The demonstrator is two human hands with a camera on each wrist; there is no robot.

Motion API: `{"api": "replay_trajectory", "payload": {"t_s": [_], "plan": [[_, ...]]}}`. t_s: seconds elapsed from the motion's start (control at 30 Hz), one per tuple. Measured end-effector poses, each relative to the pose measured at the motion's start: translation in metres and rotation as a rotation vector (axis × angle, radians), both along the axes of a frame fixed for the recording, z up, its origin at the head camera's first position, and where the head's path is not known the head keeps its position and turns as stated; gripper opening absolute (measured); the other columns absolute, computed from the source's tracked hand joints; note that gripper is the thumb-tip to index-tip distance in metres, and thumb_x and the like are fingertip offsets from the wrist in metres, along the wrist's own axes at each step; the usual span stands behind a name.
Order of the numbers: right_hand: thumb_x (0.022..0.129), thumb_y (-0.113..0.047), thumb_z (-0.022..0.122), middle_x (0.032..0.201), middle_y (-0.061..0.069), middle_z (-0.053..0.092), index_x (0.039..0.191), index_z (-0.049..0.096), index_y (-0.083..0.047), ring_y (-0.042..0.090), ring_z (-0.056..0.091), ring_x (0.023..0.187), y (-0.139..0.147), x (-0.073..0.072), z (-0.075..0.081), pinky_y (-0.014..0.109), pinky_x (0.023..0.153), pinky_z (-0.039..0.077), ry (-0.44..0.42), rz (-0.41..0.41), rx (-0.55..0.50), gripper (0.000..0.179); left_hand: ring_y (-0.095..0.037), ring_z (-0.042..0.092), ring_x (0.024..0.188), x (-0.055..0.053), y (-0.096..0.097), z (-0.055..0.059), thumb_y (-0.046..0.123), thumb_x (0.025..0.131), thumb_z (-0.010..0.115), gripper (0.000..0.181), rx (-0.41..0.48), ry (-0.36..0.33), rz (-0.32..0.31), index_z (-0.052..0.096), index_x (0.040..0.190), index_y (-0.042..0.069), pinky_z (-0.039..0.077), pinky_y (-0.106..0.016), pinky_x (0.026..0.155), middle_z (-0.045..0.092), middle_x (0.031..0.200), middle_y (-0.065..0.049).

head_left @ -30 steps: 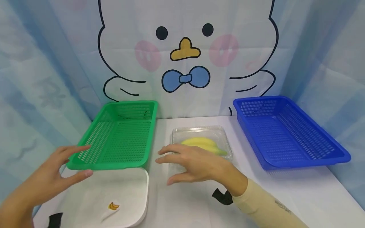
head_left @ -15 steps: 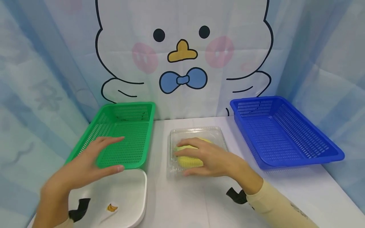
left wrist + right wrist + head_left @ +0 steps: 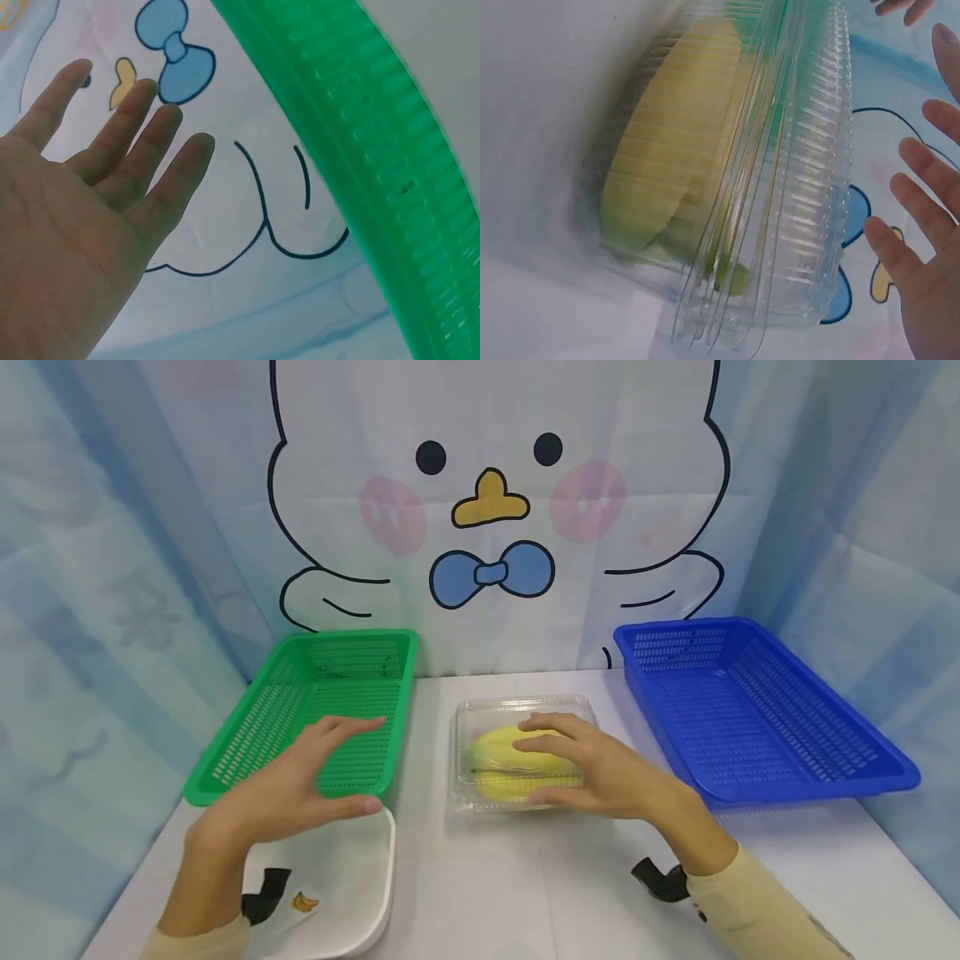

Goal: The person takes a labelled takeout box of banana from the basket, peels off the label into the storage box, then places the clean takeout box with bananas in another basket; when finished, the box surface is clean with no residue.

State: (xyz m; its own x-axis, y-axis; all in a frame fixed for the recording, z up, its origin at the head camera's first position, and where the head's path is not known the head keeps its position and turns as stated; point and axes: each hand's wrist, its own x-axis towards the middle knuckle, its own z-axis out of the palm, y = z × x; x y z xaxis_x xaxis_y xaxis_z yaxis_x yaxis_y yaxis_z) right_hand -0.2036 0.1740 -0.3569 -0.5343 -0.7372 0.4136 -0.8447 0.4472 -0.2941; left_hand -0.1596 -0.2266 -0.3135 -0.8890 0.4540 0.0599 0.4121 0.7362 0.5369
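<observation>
A clear plastic clamshell box (image 3: 468, 714) with yellow bananas (image 3: 498, 750) inside sits on the white table, its lid down. My right hand (image 3: 600, 768) hovers over the box's right side, fingers spread, holding nothing. In the right wrist view the fingers (image 3: 922, 199) stand apart from the box wall, and the green-tipped bananas (image 3: 667, 142) show through the plastic. My left hand (image 3: 300, 785) is in the air over the near edge of the green basket (image 3: 401, 727), thumb and fingers apart. The left wrist view shows its palm bare and the fingers (image 3: 176, 176) extended.
Near the front left stands a white tray (image 3: 386, 893) with a small banana sticker (image 3: 303, 902) in it, partly behind the left forearm. A blue basket (image 3: 757, 710) stands at the right. Behind the table hangs a curtain (image 3: 495, 635) with a cartoon print.
My left hand has moved right, from the tray's left side to over the green basket's near edge. My right hand has shifted right across the box, uncovering more of the bananas.
</observation>
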Motion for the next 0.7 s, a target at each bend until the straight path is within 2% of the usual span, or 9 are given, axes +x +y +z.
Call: {"api": "replay_trajectory", "payload": {"t_s": [0.3, 0.5, 0.7], "plan": [[0.086, -0.026, 0.085, 0.152, 0.008, 0.049, 0.144, 0.058, -0.021, 0.031, 0.047, 0.140, 0.027, -0.006, -0.008, 0.055, 0.107, 0.047, -0.081, -0.075, -0.079, 0.065, -0.039, 0.041, 0.140, -0.004, 0.015, -0.008, 0.059, 0.086, 0.077, 0.092, 0.030, -0.030, -0.040, 0.032, 0.161, 0.033, 0.048, -0.064, 0.101, 0.036, 0.156, -0.010], [0.086, -0.026, 0.085, 0.154, 0.013, 0.046, 0.147, 0.055, -0.019, 0.037, 0.044, 0.142, 0.036, -0.011, -0.018, 0.062, 0.108, 0.044, -0.108, -0.104, -0.098, 0.068, -0.036, 0.044, 0.140, -0.010, 0.026, -0.012, 0.063, 0.083, 0.077, 0.096, 0.016, -0.015, -0.058, 0.030, 0.162, 0.033, 0.049, -0.061, 0.102, 0.036, 0.156, -0.010], [0.085, -0.025, 0.086, 0.160, 0.015, 0.036, 0.153, 0.048, -0.018, 0.039, 0.034, 0.147, 0.040, -0.012, -0.031, 0.068, 0.109, 0.038, -0.136, -0.125, -0.125, 0.078, -0.036, 0.035, 0.146, -0.020, 0.043, -0.015, 0.059, 0.083, 0.080, 0.099, 0.019, -0.062, -0.092, 0.027, 0.163, 0.035, 0.044, -0.063, 0.106, 0.027, 0.162, -0.008]]}}
